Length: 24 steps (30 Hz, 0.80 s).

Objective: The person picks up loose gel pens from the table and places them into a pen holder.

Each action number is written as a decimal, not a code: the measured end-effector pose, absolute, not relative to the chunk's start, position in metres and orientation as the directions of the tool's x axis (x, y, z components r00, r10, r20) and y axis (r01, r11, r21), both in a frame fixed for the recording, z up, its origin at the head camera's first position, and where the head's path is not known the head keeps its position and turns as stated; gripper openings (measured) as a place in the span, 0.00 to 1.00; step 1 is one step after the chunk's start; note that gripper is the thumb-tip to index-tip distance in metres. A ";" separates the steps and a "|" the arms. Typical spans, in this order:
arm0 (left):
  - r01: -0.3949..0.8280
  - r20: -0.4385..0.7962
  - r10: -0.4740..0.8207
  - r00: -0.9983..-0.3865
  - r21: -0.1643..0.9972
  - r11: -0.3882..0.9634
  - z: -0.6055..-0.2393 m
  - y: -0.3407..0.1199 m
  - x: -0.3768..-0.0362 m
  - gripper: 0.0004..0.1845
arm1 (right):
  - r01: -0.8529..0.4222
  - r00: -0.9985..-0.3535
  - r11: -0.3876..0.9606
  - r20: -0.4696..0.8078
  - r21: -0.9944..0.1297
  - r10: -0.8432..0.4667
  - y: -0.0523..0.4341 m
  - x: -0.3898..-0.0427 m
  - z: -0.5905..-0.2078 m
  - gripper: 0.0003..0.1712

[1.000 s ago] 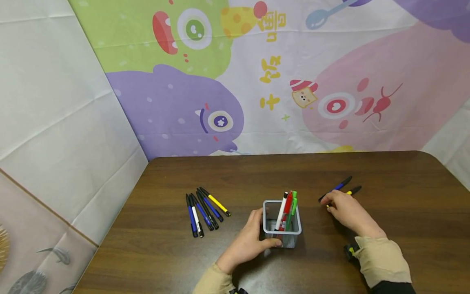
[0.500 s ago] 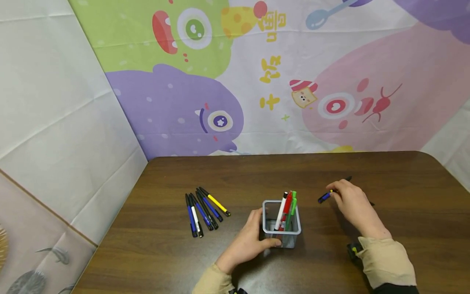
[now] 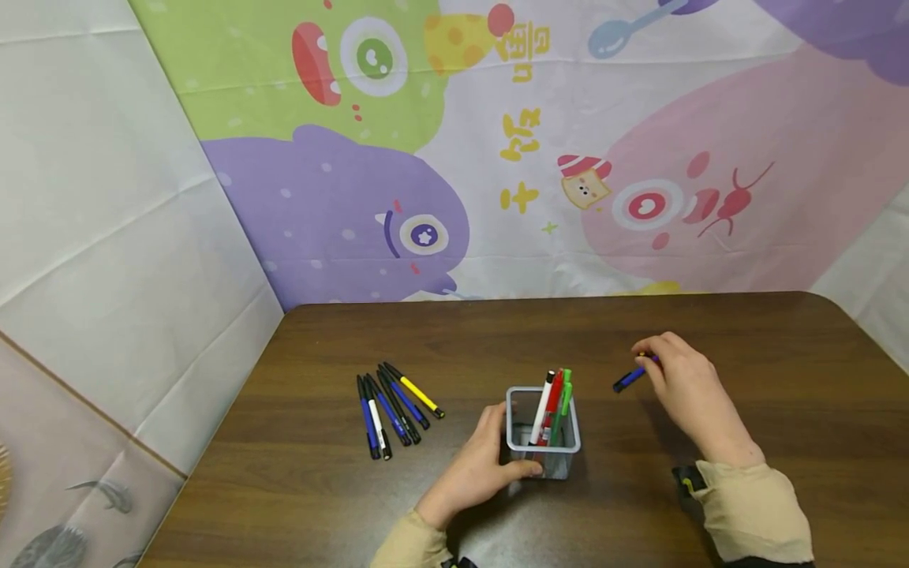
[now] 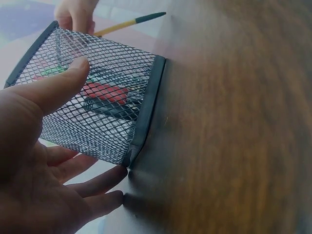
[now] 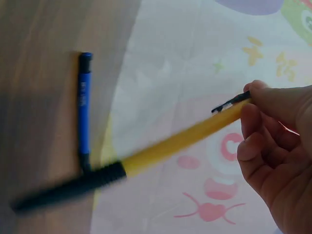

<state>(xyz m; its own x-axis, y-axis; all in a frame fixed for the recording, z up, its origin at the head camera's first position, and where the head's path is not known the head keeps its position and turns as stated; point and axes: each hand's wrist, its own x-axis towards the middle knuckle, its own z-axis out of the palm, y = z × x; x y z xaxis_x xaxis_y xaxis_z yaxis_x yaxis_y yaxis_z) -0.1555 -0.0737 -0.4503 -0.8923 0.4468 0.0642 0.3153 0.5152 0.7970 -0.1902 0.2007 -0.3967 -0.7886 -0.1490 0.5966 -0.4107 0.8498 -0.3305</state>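
Note:
My left hand (image 3: 476,465) grips the square mesh pen holder (image 3: 559,467), thumb on its near side and fingers round its left. Inside it stand a white pen (image 3: 542,408), a red pen (image 3: 553,406) and green pens (image 3: 566,398), leaning to the right. To the right, my right hand (image 3: 685,386) pinches a yellow pen (image 5: 185,141) by its clip end, its black grip and tip pointing away from the fingers. Most of that pen is hidden by the hand in the head view. A blue pen (image 3: 628,380) lies on the table just beyond the fingertips.
Several pens lie fanned out at the left of the table, among them a white one (image 3: 379,418) and a yellow one (image 3: 420,395). The brown table (image 3: 319,505) ends at a printed cartoon cloth (image 3: 525,268) behind it.
My right hand has picked up the yellow pen from beside the blue one and drawn it slightly right. The left hand keeps its grip on the pen holder.

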 end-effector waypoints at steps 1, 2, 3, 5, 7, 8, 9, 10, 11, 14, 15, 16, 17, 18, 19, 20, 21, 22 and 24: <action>0.318 0.065 0.448 -0.892 0.795 0.517 -0.450 -0.074 -0.155 0.45 | -0.412 -0.784 0.850 0.602 -0.327 -0.148 0.200 -0.189 -0.395 0.06; 0.320 0.066 0.449 -0.891 0.793 0.518 -0.451 -0.074 -0.156 0.45 | -0.415 -0.780 0.850 0.608 -0.325 -0.148 0.200 -0.188 -0.393 0.06; 0.323 0.068 0.450 -0.890 0.791 0.519 -0.451 -0.074 -0.156 0.45 | -0.417 -0.776 0.850 0.614 -0.323 -0.147 0.199 -0.187 -0.391 0.06; 0.326 0.069 0.451 -0.890 0.789 0.521 -0.451 -0.074 -0.156 0.45 | -0.421 -0.767 0.850 0.624 -0.317 -0.147 0.198 -0.185 -0.388 0.07; 0.324 0.068 0.451 -0.890 0.789 0.521 -0.451 -0.074 -0.156 0.45 | -0.424 -0.761 0.849 0.632 -0.315 -0.145 0.197 -0.183 -0.384 0.07; 0.322 0.066 0.449 -0.891 0.790 0.522 -0.451 -0.074 -0.156 0.45 | -0.424 -0.759 0.849 0.636 -0.315 -0.143 0.197 -0.182 -0.382 0.08; 0.322 0.067 0.449 -0.891 0.791 0.520 -0.451 -0.074 -0.156 0.45 | -0.424 -0.757 0.849 0.639 -0.315 -0.140 0.196 -0.181 -0.380 0.08; 0.320 0.066 0.448 -0.891 0.792 0.520 -0.451 -0.074 -0.156 0.45 | -0.423 -0.755 0.849 0.641 -0.315 -0.139 0.195 -0.180 -0.379 0.09; 0.319 0.065 0.448 -0.892 0.793 0.519 -0.451 -0.074 -0.156 0.45 | -0.423 -0.754 0.849 0.643 -0.318 -0.135 0.194 -0.179 -0.377 0.09; 0.320 0.065 0.450 -0.891 0.793 0.518 -0.451 -0.074 -0.156 0.45 | -0.421 -0.749 0.848 0.650 -0.322 -0.126 0.191 -0.176 -0.372 0.10; 0.322 0.067 0.451 -0.890 0.793 0.517 -0.451 -0.074 -0.156 0.45 | -0.421 -0.745 0.848 0.656 -0.321 -0.122 0.190 -0.175 -0.370 0.11; 0.323 0.067 0.451 -0.890 0.792 0.518 -0.451 -0.074 -0.156 0.45 | -0.421 -0.740 0.849 0.663 -0.320 -0.117 0.190 -0.174 -0.368 0.11; 0.324 0.069 0.451 -0.890 0.791 0.518 -0.452 -0.074 -0.156 0.45 | -0.424 -0.732 0.848 0.672 -0.318 -0.114 0.189 -0.173 -0.367 0.11; 0.327 0.073 0.450 -0.890 0.790 0.518 -0.452 -0.074 -0.156 0.45 | -0.428 -0.721 0.848 0.684 -0.313 -0.111 0.188 -0.172 -0.365 0.12; 0.330 0.076 0.450 -0.890 0.789 0.518 -0.452 -0.074 -0.156 0.45 | -0.430 -0.711 0.847 0.695 -0.312 -0.105 0.187 -0.171 -0.363 0.13; 0.331 0.078 0.449 -0.890 0.789 0.518 -0.452 -0.074 -0.156 0.44 | -0.435 -0.700 0.845 0.707 -0.313 -0.099 0.186 -0.170 -0.362 0.13; 0.331 0.080 0.448 -0.890 0.789 0.518 -0.452 -0.074 -0.156 0.44 | -0.440 -0.692 0.840 0.716 -0.317 -0.092 0.186 -0.169 -0.360 0.14; 0.331 0.080 0.447 -0.891 0.789 0.519 -0.452 -0.074 -0.156 0.45 | -0.445 -0.686 0.833 0.723 -0.329 -0.081 0.185 -0.168 -0.359 0.14; 0.329 0.079 0.445 -0.892 0.789 0.519 -0.451 -0.074 -0.155 0.44 | -0.455 -0.679 0.816 0.732 -0.358 -0.057 0.183 -0.166 -0.356 0.15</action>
